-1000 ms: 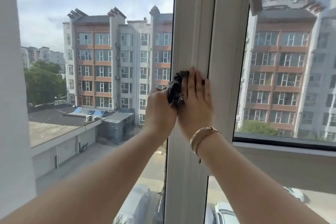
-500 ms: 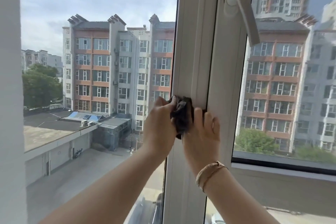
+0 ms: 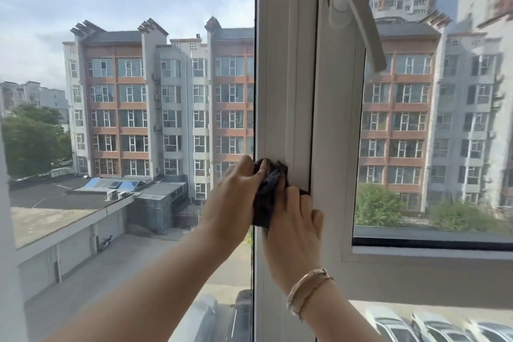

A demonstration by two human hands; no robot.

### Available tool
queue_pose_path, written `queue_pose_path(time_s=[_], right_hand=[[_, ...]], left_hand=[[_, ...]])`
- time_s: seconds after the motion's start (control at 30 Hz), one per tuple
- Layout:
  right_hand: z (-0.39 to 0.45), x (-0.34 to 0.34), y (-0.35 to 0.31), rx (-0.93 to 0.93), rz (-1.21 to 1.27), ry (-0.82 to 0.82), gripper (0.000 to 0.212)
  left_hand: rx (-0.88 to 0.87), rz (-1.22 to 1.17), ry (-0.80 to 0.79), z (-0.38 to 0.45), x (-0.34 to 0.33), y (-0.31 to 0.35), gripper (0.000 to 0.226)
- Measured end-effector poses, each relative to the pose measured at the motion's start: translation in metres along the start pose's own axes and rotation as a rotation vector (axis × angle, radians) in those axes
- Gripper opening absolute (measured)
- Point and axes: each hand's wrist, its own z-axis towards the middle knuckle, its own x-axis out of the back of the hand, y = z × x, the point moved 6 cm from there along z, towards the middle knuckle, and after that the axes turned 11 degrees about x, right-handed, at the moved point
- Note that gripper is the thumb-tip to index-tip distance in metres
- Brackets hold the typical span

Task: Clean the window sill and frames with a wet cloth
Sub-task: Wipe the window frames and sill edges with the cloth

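Both hands meet on a dark cloth (image 3: 266, 197) pressed against the white vertical window frame (image 3: 288, 91). The left hand (image 3: 236, 197) comes in from the lower left and curls its fingers over the cloth's upper left edge, gripping the bunched fabric from the side, with the fingertips on the fabric near the frame's left edge. The right hand (image 3: 294, 230) lies on the frame just right of the cloth, its fingers bent over the fabric and holding it against the frame's grooved face; how tightly it grips cannot be told. A thin bracelet (image 3: 308, 286) circles the right wrist.

The cloth is crumpled, sitting between the two hands at the lower middle of the frame, with its bottom edge hanging down between the wrists.

Higher up on the sash to the right, a white window handle (image 3: 358, 25) slants down to the right across the edge of the right pane (image 3: 444, 119). Beyond the glass stand apartment blocks (image 3: 155, 108) in brick red and grey, a low flat-roofed building (image 3: 69, 203) below them, green trees (image 3: 30, 141) on the left and parked cars (image 3: 433, 325) at the bottom right, under a cloudy sky.
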Motion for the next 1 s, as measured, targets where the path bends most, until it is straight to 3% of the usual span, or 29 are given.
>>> queue_pose_path(time_s=[0.1, 0.2, 0.23, 0.37, 0.43, 0.5, 0.6, 0.7, 0.77, 0.87, 1.0], right_hand=[[-0.003, -0.005, 0.0, -0.011, -0.021, -0.046, 0.066], [0.018, -0.001, -0.006, -0.043, 0.02, -0.074, 0.065], [0.02, 0.0, -0.007, -0.067, 0.059, -0.099, 0.068], [-0.002, 0.0, -0.008, -0.074, 0.057, -0.128, 0.06], [0.005, 0.003, -0.009, -0.044, 0.082, -0.179, 0.051], [0.02, 0.002, -0.01, -0.043, 0.143, -0.193, 0.065], [0.013, 0.003, -0.01, -0.085, 0.195, -0.227, 0.07], [-0.009, 0.004, -0.007, -0.051, 0.168, -0.258, 0.05], [0.001, 0.004, -0.006, -0.035, 0.16, -0.215, 0.043], [0.027, 0.004, -0.005, -0.046, 0.175, -0.129, 0.052], [0.008, 0.003, 0.005, -0.026, 0.145, -0.218, 0.045]], left_hand=[[-0.029, -0.012, -0.012, 0.001, 0.0, -0.002, 0.058], [-0.04, -0.029, -0.005, 0.007, 0.004, -0.001, 0.027], [-0.038, -0.032, -0.005, 0.008, 0.006, -0.002, 0.025], [-0.026, -0.017, -0.036, 0.006, 0.005, -0.003, 0.048], [-0.03, -0.026, -0.04, 0.007, 0.008, -0.002, 0.038], [-0.035, -0.032, -0.032, 0.008, 0.009, -0.003, 0.023], [-0.03, -0.031, -0.028, 0.007, 0.011, -0.003, 0.026], [-0.032, -0.022, -0.055, 0.004, 0.008, -0.003, 0.049], [-0.038, -0.031, -0.051, 0.004, 0.008, -0.003, 0.047], [-0.044, -0.065, -0.005, 0.01, 0.007, -0.006, 0.038], [-0.102, -0.102, 0.016, 0.003, 0.0, -0.009, 0.053]])
